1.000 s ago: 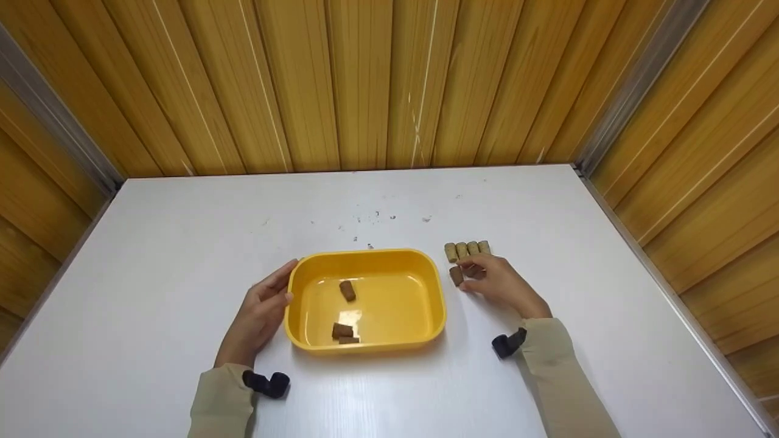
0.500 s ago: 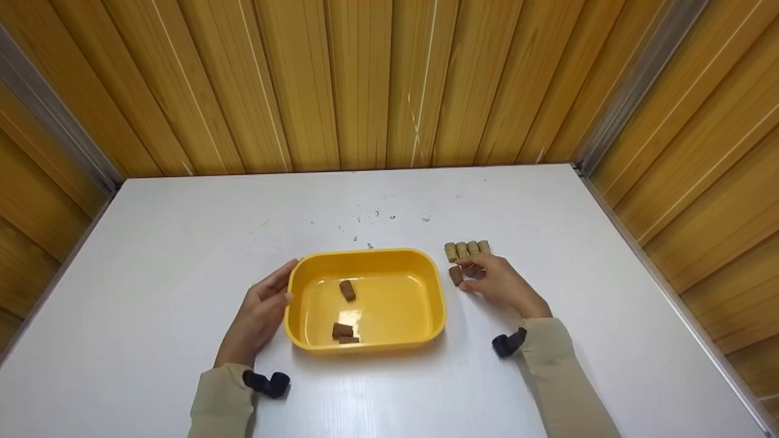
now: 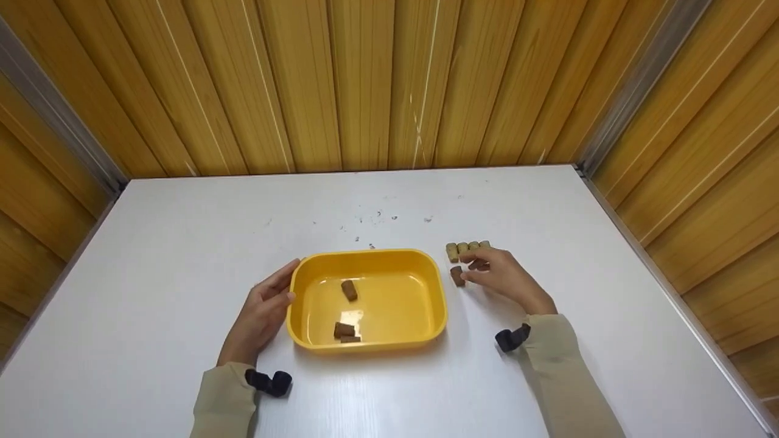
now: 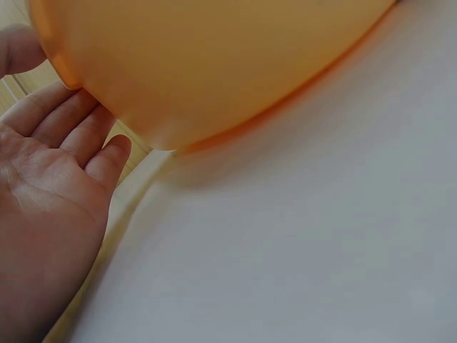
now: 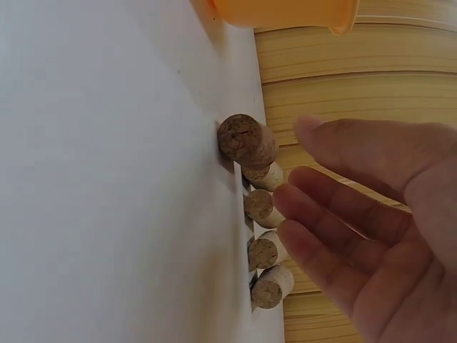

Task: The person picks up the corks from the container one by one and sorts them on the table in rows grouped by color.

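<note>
My left hand [image 3: 261,313] rests against the left end of a yellow plastic tray [image 3: 392,304], its fingers lying along the outer wall, as the left wrist view also shows. Inside the tray are three brown corks, one alone [image 3: 349,290] and two together near the front wall [image 3: 344,330]. To the right of the tray, my right hand [image 3: 502,277] hovers with relaxed fingers beside a dark brown cork [image 3: 457,276] on the table. In the right wrist view a gap shows between the thumb and this cork [image 5: 246,139]; the hand holds nothing.
Behind the dark cork, several pale tan corks [image 3: 463,250] lie side by side in a row. The white table [image 3: 182,243] has small dark marks [image 3: 378,214] near its back. Yellow wood-look panels [image 3: 365,85] rise behind it and at both sides.
My right hand's thumb and fingers have come off the dark brown cork and shifted slightly up and right. The cork stays on the table. The left hand and tray keep their places.
</note>
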Motion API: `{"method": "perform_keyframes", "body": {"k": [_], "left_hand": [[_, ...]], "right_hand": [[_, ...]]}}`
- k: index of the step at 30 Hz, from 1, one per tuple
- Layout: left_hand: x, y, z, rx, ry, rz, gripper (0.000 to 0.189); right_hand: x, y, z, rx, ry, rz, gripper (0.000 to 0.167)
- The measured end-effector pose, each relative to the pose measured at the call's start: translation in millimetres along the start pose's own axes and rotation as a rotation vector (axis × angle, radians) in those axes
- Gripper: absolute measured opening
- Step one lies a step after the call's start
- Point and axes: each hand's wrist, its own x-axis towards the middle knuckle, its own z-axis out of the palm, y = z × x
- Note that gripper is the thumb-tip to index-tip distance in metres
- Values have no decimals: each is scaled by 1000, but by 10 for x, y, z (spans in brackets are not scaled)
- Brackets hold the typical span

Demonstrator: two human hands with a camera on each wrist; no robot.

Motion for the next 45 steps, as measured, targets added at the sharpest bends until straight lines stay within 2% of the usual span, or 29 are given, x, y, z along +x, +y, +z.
{"method": "perform_keyframes", "body": {"k": [6, 14, 23, 30, 37, 45], "left_hand": [[1, 0, -8, -3, 1, 2, 59], [1, -1, 1, 1, 8, -17, 59], [0, -7, 3, -15, 15, -12, 60], [5, -13, 0, -25, 16, 6, 60], [6, -15, -7, -20, -5, 2, 59], [7, -3, 7, -23, 13, -5, 59]], "right_hand": [[66, -137, -51, -27, 11, -80, 35], [126, -338, -84, -49, -4, -116, 31], [223, -587, -96, -67, -37, -209, 32], [339, -839, -72, -74, -119, -190, 33], [461, -1006, 29, -124, -232, -213, 34], [612, -1148, 214, -129, -346, -302, 35]]}}
